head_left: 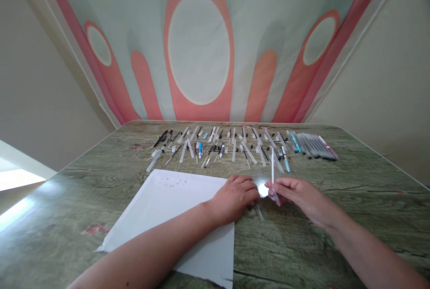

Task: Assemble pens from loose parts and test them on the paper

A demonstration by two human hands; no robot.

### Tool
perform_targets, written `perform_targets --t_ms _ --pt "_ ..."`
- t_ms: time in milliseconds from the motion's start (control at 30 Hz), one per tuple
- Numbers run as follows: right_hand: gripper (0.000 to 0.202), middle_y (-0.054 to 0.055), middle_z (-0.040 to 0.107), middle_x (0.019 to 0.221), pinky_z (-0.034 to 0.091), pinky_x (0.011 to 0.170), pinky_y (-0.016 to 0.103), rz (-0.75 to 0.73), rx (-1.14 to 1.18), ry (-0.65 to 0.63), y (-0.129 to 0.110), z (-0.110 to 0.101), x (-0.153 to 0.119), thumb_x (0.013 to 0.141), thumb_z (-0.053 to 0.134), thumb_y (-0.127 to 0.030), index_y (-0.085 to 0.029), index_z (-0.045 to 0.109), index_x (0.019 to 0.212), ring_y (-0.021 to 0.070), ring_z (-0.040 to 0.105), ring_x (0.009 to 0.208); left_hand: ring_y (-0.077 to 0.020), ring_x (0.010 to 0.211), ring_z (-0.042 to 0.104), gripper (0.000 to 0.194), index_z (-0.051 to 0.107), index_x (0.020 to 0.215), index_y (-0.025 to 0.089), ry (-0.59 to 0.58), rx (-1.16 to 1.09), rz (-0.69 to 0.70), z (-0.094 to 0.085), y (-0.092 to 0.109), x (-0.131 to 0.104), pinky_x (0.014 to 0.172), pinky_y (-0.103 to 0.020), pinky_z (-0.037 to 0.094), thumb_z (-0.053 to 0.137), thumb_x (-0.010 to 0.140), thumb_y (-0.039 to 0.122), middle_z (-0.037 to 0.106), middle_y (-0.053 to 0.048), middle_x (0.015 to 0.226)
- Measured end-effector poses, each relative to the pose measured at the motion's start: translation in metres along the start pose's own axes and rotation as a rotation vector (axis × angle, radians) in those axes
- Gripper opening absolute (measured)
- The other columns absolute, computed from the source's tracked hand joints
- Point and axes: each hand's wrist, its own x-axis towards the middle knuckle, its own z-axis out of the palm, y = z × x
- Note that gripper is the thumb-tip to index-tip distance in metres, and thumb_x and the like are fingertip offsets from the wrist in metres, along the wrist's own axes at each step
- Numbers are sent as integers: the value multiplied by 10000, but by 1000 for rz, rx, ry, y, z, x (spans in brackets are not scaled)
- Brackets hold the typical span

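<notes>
Slim white pen pinched upright in the right hand, over a wood-grain desk. Left hand lies palm-down, fingers curled, across smooth white paper; can't tell its grip.

Room with wood-grain table

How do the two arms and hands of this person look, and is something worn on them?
Both the left hand and the right hand are bare, without gloves. No sleeve, watch or bracelet shows on either forearm, and no ring can be seen.
</notes>
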Motion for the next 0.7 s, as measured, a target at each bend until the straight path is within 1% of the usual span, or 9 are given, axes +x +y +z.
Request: perform_targets --t_ms 67,133,200,267,367,433,500,600,700 --pt "347 15 642 720 451 678 294 11 -14 -45 -1 -1 -1 803 600 -475 -157 705 893 139 549 663 -249 1157 468 137 622 963 209 10 10 -6 -1 0 0 1009 -415 271 520 873 225 638 -74 1045" --pt "355 20 648 744 464 651 288 27 -28 -77 -1 -2 -2 811 586 -478 -160 700 919 143 560 665 -218 1057 529 155 614 975 204 42 22 -11 -7 0 -1 1036 -417 229 484 892 221 647 -69 992" --pt "349 19 645 734 469 629 280 23 -86 -84 -1 -3 -3 823 568 -475 -169 700 928 146 565 663 -186 948 564 185 610 991 194 104 49 -35 -19 -3 -2 1047 -404 211 444 910 209 650 -62 937" --pt "336 21 641 748 474 629 279 -9 -176 -81 -1 -5 -4 841 542 -467 -190 698 951 154 569 684 -179 905 569 195 611 992 186 184 78 -86 -32 -10 -4 1029 -391 234 433 913 206 652 -62 917" --pt "315 26 632 788 474 640 290 -84 -330 -85 -2 -7 -5 863 507 -455 -224 697 959 169 576 713 -192 882 573 167 618 958 192 264 89 -174 -50 -28 -7 940 -372 319 466 904 234 663 -59 918" --pt "306 26 626 766 458 632 291 -142 -453 -69 -4 -9 -6 873 490 -446 -230 706 881 171 574 685 -196 889 575 136 622 942 192 311 77 -215 -57 -41 -9 885 -348 351 506 886 237 673 -52 924" --pt "319 25 624 737 437 637 294 -204 -574 -41 -5 -9 -6 886 472 -432 -229 704 806 174 572 670 -193 889 583 119 626 935 192 345 68 -238 -61 -49 -10 868 -337 359 530 874 229 681 -45 923" --pt "322 32 634 755 419 658 299 -271 -678 -25 -6 -9 -6 902 451 -412 -233 702 808 183 574 698 -187 894 594 113 629 928 195 378 62 -257 -64 -55 -12 879 -339 358 535 871 220 685 -41 932" --pt "305 38 644 788 413 660 300 -291 -698 -20 -5 -8 -5 902 455 -407 -243 708 857 190 573 718 -187 904 595 110 628 924 195 382 56 -260 -66 -55 -12 877 -337 363 538 870 228 684 -39 943"
